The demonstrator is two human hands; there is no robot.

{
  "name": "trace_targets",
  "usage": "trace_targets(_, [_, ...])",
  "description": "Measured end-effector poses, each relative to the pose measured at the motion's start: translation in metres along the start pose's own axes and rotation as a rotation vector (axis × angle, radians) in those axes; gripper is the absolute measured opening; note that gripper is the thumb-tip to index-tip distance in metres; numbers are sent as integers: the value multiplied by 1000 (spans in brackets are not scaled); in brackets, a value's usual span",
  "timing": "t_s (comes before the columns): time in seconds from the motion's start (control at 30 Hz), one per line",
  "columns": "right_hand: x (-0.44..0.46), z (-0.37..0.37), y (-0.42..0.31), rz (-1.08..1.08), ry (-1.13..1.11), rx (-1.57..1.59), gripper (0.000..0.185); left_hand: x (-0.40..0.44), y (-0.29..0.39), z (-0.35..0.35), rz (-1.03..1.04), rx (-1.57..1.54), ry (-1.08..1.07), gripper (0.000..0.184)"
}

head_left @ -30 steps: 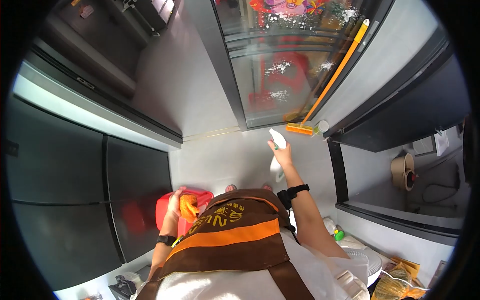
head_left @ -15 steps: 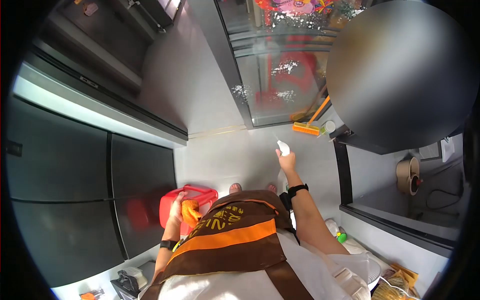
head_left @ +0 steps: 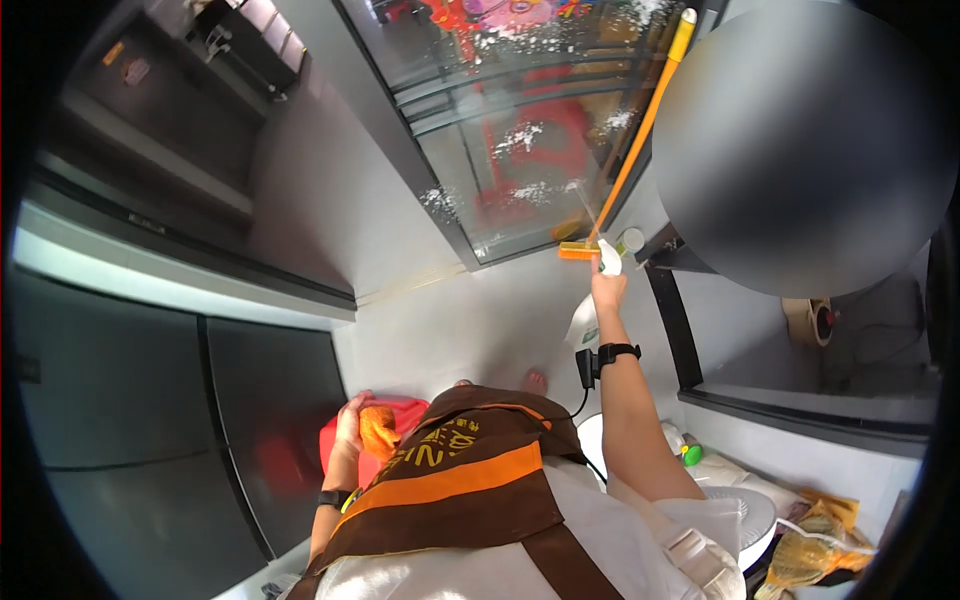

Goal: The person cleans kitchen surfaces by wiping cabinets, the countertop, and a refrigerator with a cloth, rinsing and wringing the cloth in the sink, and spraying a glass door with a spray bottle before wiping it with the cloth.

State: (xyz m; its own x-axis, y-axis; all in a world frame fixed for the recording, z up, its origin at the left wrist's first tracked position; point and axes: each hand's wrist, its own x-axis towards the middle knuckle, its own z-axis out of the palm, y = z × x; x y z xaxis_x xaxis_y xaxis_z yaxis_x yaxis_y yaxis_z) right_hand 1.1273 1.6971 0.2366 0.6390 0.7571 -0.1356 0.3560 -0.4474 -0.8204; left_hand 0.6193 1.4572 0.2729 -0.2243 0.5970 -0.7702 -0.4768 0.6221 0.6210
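My right hand (head_left: 608, 291) is stretched forward and wrapped round the neck of a white spray bottle (head_left: 583, 322). Its nozzle points at the glass door (head_left: 455, 160), and a thin streak of spray shows in front of it. White foamy splashes (head_left: 530, 192) lie on several parts of the glass. Low at my side, my left hand (head_left: 349, 424) holds a bunched orange cloth (head_left: 379, 432) over a red plastic object (head_left: 408, 408), partly hidden, whose kind I cannot make out.
An orange broom (head_left: 640, 130) leans by the door, close to the bottle, with a cup-like container (head_left: 630, 241) beside it. Dark glossy cabinet panels (head_left: 270, 380) stand on the left. A large blurred round shape (head_left: 805, 150) hides the upper right. Bags (head_left: 815, 545) lie behind at right.
My right hand has moved the spray bottle forward and right, in front of the broom head. A further white splash shows on the glass. The view has turned; my left hand keeps the cloth.
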Motion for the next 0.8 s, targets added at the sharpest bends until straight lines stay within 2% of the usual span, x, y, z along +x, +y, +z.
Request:
trace_targets(0.07, [-7, -3, 3, -152, 14, 152, 44, -5, 11, 17, -16, 92, -12, 42])
trace_targets(0.1, [-24, -13, -5, -142, -49, 357, 45, -16, 27, 42, -33, 167, -39, 44])
trace_targets(0.17, [-67, -35, -24, -178, -92, 509, 41, 8, 31, 40, -28, 285, -89, 40])
trace_targets(0.2, [-90, -46, -32, -286, -55, 564, 41, 10, 44, 53, -67, 390, -121, 38])
trace_targets(0.23, [-117, -61, -49, -464, -3, 627, 42, 32, 49, 52, -108, 374, -229, 42])
trace_targets(0.27, [-143, -82, -63, -653, 42, 668, 44, 27, 59, 75, -105, 434, -268, 36])
trace_targets(0.3, [-175, -105, -78, -774, 67, 701, 47, 22, 75, 99, -81, 705, -402, 31])
trace_targets(0.33, [-208, -134, -92, -856, 115, 568, 52, 49, 80, 105, -104, 832, -499, 29])
trace_targets(0.37, [-253, -155, -105, -675, 37, 762, 50, 78, 82, 103, -122, 940, -587, 28])
trace_targets(0.4, [-288, -170, -112, -674, 70, 674, 53, 109, 91, 109, -153, 1055, -674, 28])
trace_targets(0.43, [-328, -186, -116, -626, 76, 757, 52, 133, 98, 115, -132, 1177, -779, 28])
trace_targets(0.5, [-410, -214, -110, -655, 171, 659, 47, 176, 92, 137, -76, 1338, -987, 28])
trace_targets(0.57, [-502, -242, -101, -547, 294, 589, 42, 184, 75, 144, -6, 1432, -1156, 28])
trace_targets(0.6, [-530, -265, -94, -428, 388, 504, 38, 104, 64, 172, -232, 1230, -955, 27])
trace_targets(0.63, [-574, -271, -73, -348, 543, 524, 39, 56, 54, 188, -243, 1253, -970, 27])
trace_targets(0.67, [-619, -285, -60, -67, 679, 500, 46, 19, 44, 198, -179, 1337, -1099, 26])
trace_targets(0.7, [-659, -293, -51, 10, 986, 448, 52, 1, 36, 198, -109, 1414, -1225, 24])
trace_targets(0.73, [-697, -301, -33, 144, 1252, 404, 49, 2, 22, 196, -106, 1427, -1238, 24])
trace_targets(0.77, [-730, -313, -3, 196, 1528, 305, 45, 9, 1, 199, -51, 1442, -1302, 21])
trace_targets(0.8, [-772, -328, 33, 203, 1706, 177, 35, 9, -16, 201, 6, 1455, -1362, 18])
